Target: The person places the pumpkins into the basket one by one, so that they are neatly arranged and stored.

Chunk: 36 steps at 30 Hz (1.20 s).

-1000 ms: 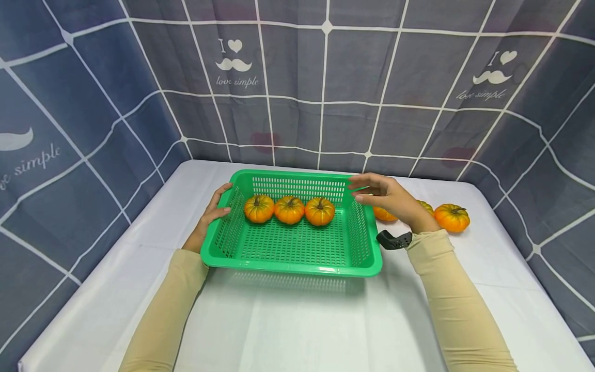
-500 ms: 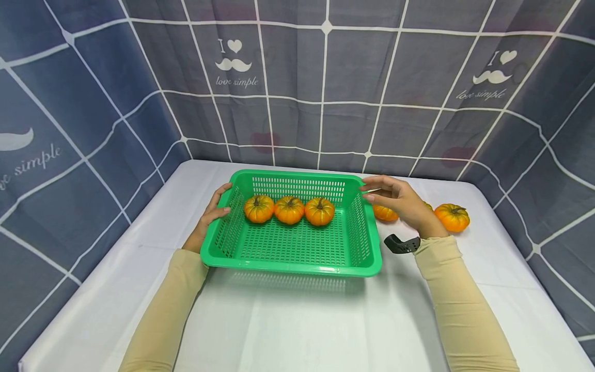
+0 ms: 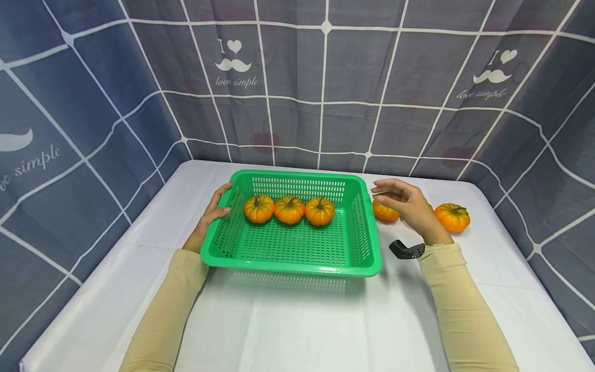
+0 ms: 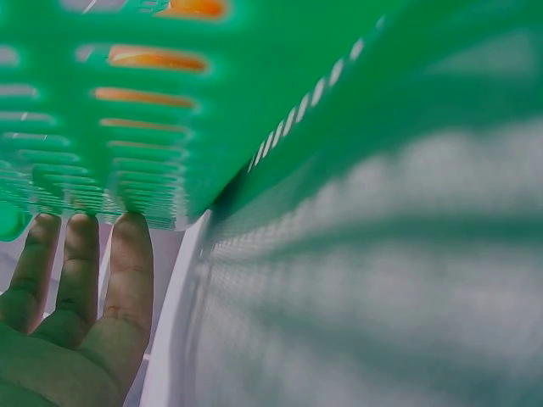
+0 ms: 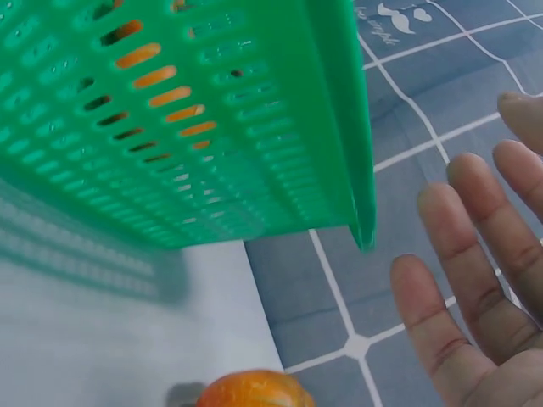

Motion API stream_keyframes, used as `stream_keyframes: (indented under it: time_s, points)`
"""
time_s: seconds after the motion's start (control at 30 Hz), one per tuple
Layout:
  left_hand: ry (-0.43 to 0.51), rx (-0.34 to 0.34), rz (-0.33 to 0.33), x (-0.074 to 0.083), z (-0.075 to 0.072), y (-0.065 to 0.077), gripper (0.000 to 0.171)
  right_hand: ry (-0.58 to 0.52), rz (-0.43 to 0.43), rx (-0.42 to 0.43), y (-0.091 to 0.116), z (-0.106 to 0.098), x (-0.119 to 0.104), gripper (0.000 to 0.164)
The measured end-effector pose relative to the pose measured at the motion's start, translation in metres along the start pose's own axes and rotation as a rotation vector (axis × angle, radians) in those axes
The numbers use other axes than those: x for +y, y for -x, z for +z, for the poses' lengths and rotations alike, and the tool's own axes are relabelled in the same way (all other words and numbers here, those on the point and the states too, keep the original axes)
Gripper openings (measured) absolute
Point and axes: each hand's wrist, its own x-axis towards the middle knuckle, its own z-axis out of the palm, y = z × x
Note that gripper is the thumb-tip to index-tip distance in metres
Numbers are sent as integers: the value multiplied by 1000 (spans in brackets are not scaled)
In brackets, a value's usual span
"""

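Note:
A green plastic basket point(image 3: 293, 270) with slotted walls stands mid-table. Three small orange pumpkins, the left one point(image 3: 259, 208), the middle one point(image 3: 289, 210) and the right one point(image 3: 319, 212), sit in a row inside it. My left hand point(image 3: 207, 219) grips the basket's left rim, thumb over the edge; in the left wrist view its fingers point(image 4: 129, 263) touch the outer wall. My right hand point(image 3: 411, 206) is just right of the basket, apart from it, fingers loosely bent and holding nothing. Beneath its fingertips lies another pumpkin point(image 3: 385, 212), partly covered.
Further right on the white-covered table point(image 3: 288, 325) lies a pumpkin point(image 3: 452, 217); one between is almost wholly hidden behind my right hand. A grey checked curtain point(image 3: 297, 124) encloses the back and sides. A black wrist strap piece point(image 3: 406, 250) juts from the right sleeve.
My right hand has moved rightward, from over the basket's right rim to beyond it, above the loose pumpkin. Basket, left hand and pumpkins have stayed in place.

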Motion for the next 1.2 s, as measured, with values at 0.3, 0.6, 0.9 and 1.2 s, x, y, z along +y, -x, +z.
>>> stream_keyframes:
  time_s: [0.3, 0.6, 0.9, 1.2]
  points:
    - [7, 1, 3, -2, -1, -1, 73, -11, -54, 113, 15, -8, 8, 33]
    - [-3, 4, 0, -3, -2, -1, 73, -28, -63, 213, 29, -14, 13, 32]
    - [-4, 4, 4, -4, -3, -1, 73, -88, -129, 392, 38, -16, 17, 33]
    - [4, 2, 11, -4, -2, -1, 71, -129, -186, 604, 43, -19, 21, 34]
